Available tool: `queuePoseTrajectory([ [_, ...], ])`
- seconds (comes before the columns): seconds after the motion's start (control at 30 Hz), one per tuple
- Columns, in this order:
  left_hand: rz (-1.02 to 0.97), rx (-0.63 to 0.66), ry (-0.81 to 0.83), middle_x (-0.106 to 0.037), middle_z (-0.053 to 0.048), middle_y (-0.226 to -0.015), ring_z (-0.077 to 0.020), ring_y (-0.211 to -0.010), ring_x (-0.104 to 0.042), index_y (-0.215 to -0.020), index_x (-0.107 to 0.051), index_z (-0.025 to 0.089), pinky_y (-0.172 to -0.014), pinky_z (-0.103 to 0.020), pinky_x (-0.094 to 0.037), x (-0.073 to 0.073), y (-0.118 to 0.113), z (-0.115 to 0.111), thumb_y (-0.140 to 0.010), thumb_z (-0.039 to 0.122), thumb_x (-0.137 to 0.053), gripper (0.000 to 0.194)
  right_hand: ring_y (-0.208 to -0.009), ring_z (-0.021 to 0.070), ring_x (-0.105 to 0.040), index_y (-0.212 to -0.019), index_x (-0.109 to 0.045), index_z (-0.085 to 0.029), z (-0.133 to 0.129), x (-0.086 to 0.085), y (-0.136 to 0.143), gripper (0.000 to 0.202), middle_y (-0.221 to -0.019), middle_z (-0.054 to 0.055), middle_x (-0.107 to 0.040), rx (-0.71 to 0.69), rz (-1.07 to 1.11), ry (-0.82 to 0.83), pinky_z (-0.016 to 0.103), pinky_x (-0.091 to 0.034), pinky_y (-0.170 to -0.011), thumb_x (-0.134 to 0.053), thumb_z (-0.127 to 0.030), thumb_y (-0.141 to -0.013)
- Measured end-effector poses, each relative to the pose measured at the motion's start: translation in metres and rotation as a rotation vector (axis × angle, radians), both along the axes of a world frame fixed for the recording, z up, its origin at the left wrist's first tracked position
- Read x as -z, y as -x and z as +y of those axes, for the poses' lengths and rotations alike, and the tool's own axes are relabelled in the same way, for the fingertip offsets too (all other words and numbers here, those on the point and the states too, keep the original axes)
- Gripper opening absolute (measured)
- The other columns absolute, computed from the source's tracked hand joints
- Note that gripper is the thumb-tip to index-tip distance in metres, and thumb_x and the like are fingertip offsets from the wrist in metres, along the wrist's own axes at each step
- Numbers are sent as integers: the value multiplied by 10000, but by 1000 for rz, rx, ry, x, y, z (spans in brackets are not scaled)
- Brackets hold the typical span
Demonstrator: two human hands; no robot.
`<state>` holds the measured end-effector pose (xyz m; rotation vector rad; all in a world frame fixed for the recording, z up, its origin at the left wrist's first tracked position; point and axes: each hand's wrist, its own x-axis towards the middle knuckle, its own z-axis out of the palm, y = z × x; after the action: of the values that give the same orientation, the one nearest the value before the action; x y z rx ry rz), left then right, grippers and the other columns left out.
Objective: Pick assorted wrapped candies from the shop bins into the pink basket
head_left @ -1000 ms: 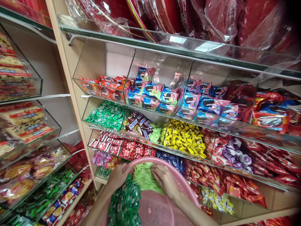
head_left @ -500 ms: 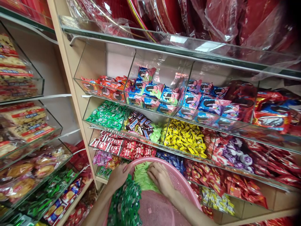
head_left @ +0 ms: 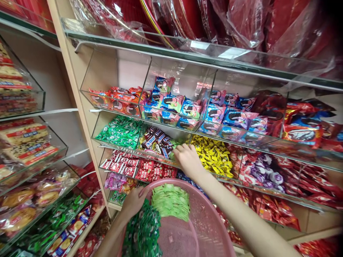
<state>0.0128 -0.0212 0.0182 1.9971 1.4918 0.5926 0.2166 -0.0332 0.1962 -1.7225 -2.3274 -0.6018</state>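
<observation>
At the bottom centre of the frame, we hold a pink basket with our left hand, its thumb and fingers closed on the upper left part of the rim. Inside it, light green packets lie in a neat bunch against the far wall, and dark green packets are heaped along the left side, just below that hand. Our right hand reaches in from the lower right, above the basket, to the middle of the frame. Its fingers are bent and drawn together over the front edge of a clear shelf bin, beside a few loose green packets; we cannot tell whether the fingertips pinch anything. Left of this hand, Snickers bars share the bin, and small bright green packets fill the next one. Yellow packets lie just to its right. Blue cookie packs stand in the row above, left of centre, while red packets lie in the row below. Bagged pastries are stacked at the left of the frame, and red items in clear plastic run across the top.
</observation>
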Motion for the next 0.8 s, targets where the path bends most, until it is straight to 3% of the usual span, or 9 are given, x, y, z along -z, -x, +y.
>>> queuePoseTrajectory([
  [0.07,-6,2,10,-404,33,-510,-107,-538,-437,-563,-423,182,-508,-196,-225,-1,0,0,-806,523,-277,444,-879,237,-501,-820,-627,-117,20,-9,4,242,-842,143,-625,126,-120,155,377,-247,-779,-388,-84,-803],
  [0.17,-9,0,26,-435,29,-523,-106,-543,-447,-581,-455,181,-507,-196,-226,-1,1,0,-810,513,-275,442,-905,259,-535,-814,-647,-99,43,-6,12,238,-865,153,-646,270,-199,352,412,-209,-826,-415,-57,-778],
  [0.43,35,-36,29,-415,32,-512,-104,-529,-428,-554,-430,181,-499,-188,-233,-6,4,1,-799,539,-273,461,-908,246,-574,-918,-623,-127,70,12,16,239,-959,145,-638,341,-181,456,412,-254,-804,-452,-62,-765],
  [0.63,14,-26,44,-482,19,-552,-117,-567,-471,-588,-476,184,-514,-184,-260,-5,2,4,-796,535,-278,454,-936,238,-555,-900,-625,-127,66,5,13,223,-956,134,-636,301,-167,448,357,-321,-774,-465,-68,-756],
  [0.8,28,-19,28,-482,20,-544,-120,-561,-475,-587,-471,184,-514,-190,-255,-2,0,8,-800,540,-266,463,-954,229,-517,-896,-597,-112,31,-19,9,247,-923,146,-623,204,-145,290,320,-353,-741,-388,-44,-783],
])
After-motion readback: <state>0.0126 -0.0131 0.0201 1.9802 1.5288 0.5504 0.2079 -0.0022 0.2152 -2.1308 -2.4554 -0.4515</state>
